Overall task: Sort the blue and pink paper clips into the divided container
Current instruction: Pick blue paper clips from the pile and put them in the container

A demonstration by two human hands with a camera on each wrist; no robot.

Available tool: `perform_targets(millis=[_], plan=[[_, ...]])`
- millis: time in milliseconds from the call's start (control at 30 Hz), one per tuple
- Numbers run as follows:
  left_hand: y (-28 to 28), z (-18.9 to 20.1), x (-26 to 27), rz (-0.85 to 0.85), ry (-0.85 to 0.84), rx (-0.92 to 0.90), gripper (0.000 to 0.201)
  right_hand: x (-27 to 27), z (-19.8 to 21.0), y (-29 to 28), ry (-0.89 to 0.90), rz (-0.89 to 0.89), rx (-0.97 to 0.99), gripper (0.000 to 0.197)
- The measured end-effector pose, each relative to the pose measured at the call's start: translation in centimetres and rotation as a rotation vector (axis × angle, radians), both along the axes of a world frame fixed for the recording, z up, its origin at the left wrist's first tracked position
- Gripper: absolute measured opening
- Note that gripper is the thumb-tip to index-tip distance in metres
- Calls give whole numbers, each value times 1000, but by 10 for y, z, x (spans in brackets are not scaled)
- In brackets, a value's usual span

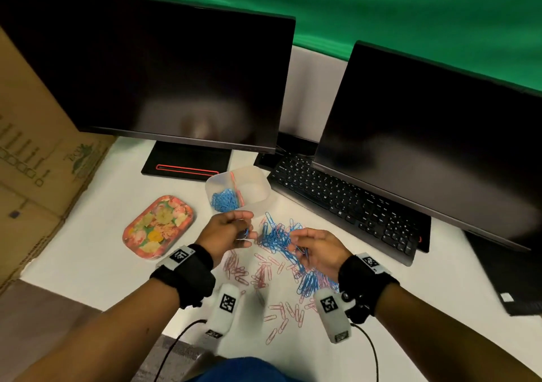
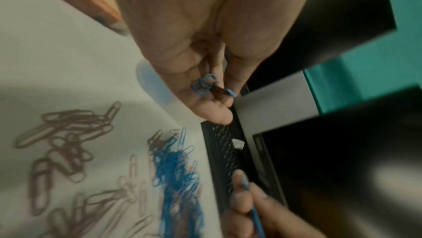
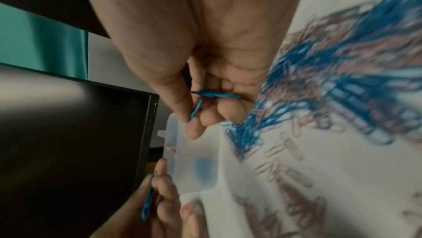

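Note:
A translucent divided container [image 1: 258, 202] stands on the white desk, with blue clips [image 1: 225, 200] in its left compartment and a pink one along the divider. A pile of blue paper clips [image 1: 278, 239] lies just in front of it, and pink clips [image 1: 261, 273] are scattered nearer me. My left hand [image 1: 234, 230] hovers left of the pile, its curled fingers holding a few blue clips [image 2: 205, 85]. My right hand [image 1: 311, 246] is over the pile's right side, pinching blue clips [image 3: 214, 95] between thumb and fingers.
A floral tray [image 1: 158, 226] lies left of the hands. A black keyboard [image 1: 346, 202] runs along the right, close to the pile. Two dark monitors [image 1: 164, 82] stand behind, and a cardboard box [image 1: 35, 152] is at the far left.

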State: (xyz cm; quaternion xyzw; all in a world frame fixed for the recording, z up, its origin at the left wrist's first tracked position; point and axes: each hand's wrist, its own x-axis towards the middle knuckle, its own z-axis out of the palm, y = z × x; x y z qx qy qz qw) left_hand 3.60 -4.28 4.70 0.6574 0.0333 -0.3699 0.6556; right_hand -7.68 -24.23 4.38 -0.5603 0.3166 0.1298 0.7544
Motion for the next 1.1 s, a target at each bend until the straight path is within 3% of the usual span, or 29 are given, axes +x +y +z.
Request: perform_targets(millis=[100,233,500,667,767,833,967,1100], plan=[[7,9,15,103,90,-106,19,29,13,17,18,-5,90,24],[13,22,36,183,102,-142,15,77,31,40,21,38,54,18],[8,34,74,314,116,-12,17,156,51,80,50,72,-127,15],[5,32,82,267,75,86,38,168,49,88,52,120,-184,20],[0,35,81,254,-18,135,27,159,51,77,-5,81,-158,20],[-5,37,75,208,-148,171,14,147,54,64,-47,65,-185,21],[-12,25,52,-79,-464,237,14,103,45,24,-74,127,-352,23],[-23,-3,23,-466,-701,405,15,40,3,-22,50,340,-981,25]])
